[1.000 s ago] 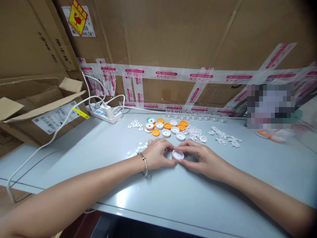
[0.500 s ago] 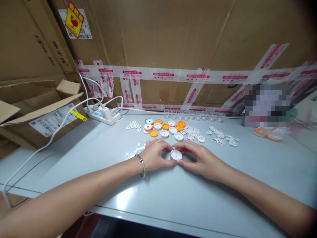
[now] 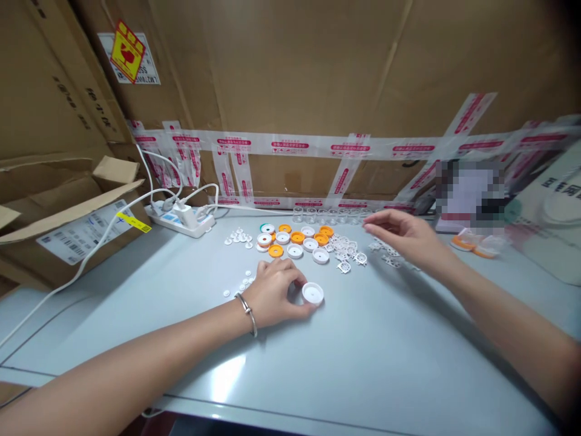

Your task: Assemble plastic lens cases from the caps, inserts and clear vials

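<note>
Between the thumb and fingers of my left hand (image 3: 278, 292) is a round white cup-like part (image 3: 313, 293), open side up, at the middle of the table. My right hand (image 3: 403, 233) hovers over the back right, fingers apart with nothing visible in them, near the row of clear round pieces (image 3: 333, 215). Below it lie flat white cut-out parts (image 3: 390, 257). More white frame-like parts (image 3: 344, 267) lie beside a group of white and orange round parts (image 3: 297, 237). Small white discs (image 3: 226, 293) are scattered behind my left wrist.
An open cardboard box (image 3: 68, 212) stands at the left, beside a white power strip (image 3: 190, 224) with cables. A large taped carton (image 3: 290, 72) rises behind the grey table (image 3: 363, 357). Orange-and-clear items (image 3: 485, 245) lie at the right.
My right hand has let go of the round white part and moved back and to the right. My left hand still holds the part. The view has shifted slightly.
</note>
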The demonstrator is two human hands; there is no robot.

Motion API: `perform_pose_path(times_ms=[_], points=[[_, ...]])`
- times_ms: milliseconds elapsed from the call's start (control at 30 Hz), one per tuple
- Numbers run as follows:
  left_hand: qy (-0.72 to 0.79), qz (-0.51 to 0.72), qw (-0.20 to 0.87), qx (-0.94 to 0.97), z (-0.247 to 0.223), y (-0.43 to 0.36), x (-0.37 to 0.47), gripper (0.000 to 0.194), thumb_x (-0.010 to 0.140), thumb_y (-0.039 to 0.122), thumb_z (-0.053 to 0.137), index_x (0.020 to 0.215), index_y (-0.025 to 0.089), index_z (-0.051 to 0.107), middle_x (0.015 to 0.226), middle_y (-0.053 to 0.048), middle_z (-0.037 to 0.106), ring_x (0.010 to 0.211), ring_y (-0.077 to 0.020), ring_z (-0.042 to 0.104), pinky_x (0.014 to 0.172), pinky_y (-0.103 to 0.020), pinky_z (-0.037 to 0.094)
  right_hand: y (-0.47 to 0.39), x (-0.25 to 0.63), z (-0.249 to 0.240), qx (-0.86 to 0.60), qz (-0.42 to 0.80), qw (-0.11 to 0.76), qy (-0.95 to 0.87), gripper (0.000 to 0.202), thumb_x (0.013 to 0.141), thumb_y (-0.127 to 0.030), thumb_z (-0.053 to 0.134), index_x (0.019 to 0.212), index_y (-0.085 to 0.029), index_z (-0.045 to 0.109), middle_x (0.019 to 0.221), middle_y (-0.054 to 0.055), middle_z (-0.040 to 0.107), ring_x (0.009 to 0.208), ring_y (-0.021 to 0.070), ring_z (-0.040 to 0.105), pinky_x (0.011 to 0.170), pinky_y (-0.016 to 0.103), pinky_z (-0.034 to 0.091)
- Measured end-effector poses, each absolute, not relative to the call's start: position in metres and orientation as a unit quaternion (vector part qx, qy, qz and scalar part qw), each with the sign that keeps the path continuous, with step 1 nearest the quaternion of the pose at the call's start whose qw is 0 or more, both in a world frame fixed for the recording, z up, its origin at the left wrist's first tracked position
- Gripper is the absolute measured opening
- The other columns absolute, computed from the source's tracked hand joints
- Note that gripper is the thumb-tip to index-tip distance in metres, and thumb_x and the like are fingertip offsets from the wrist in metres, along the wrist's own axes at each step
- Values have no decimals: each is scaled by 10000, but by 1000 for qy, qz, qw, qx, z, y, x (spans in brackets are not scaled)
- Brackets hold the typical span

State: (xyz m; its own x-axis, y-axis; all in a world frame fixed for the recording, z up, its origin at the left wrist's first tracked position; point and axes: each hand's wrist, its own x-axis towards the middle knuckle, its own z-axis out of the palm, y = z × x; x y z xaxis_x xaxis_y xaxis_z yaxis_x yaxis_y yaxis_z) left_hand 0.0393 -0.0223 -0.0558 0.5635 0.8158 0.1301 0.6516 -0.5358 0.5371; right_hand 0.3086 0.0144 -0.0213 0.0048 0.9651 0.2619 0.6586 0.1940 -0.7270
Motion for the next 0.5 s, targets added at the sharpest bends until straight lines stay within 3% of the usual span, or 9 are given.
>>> perform_pose_path(times_ms=[167,367,500], points=[[423,185,217,860,-56,-24,39,302,681,479,625,836,219,616,894,-11,593,907,-202,511,757,-328,271,30,343,-24,-643,199,234,-701,337,638,-518,645,700,-187,634,624,33,623,567,168,542,545,302,411],[419,189,222,860,-57,-23,39,292,697,468,622,859,227,599,903,3,573,914,-191,504,749,-323,250,28,358,-13,-672,122,129,-719,261,751,-432,529,716,-192,624,719,57,644,646,185,550,599,316,385],[419,189,220,861,-56,-24,40,281,712,452,616,874,225,589,910,2,565,914,-187,501,740,-320,247,26,375,-9,-675,148,81,-718,282,714,-453,567,690,-177,622,695,61,643,632,178,558,570,297,378]])
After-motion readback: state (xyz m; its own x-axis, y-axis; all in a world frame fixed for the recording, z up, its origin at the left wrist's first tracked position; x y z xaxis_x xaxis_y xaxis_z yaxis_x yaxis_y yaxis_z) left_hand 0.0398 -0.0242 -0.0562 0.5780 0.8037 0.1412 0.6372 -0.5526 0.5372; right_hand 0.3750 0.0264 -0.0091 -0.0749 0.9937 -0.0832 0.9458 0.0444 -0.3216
